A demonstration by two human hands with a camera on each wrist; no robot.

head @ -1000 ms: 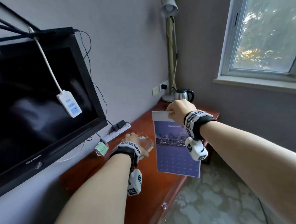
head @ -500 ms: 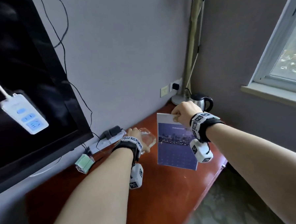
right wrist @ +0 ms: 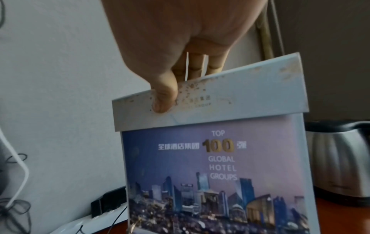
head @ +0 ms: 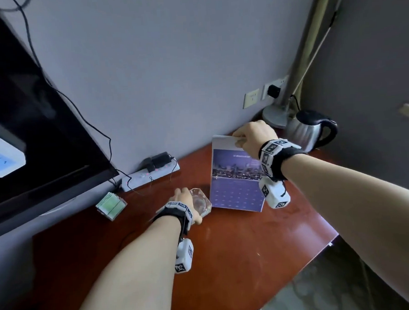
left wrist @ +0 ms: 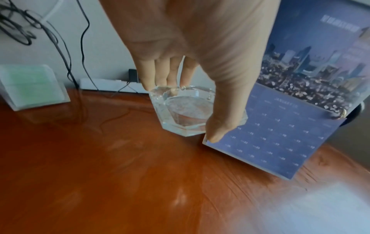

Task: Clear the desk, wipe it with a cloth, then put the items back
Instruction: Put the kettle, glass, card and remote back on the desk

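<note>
Calendar pages in purple-blue, with a city skyline photo, date grid and stained white top strip, hang upright over the red-brown desk, pinched at the top edge by the right hand. Beside it the left hand grips a clear faceted glass ashtray between thumb and fingers. Whether ashtray or calendar touches the desk is unclear; the calendar's date figures are too blurred to read.

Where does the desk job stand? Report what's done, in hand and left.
Done: can't tell; no cloth in view. In hand: left hand grips the glass ashtray; right hand pinches the calendar by its top edge. Left: kettle, card holder and power strip sit on the desk.
</note>
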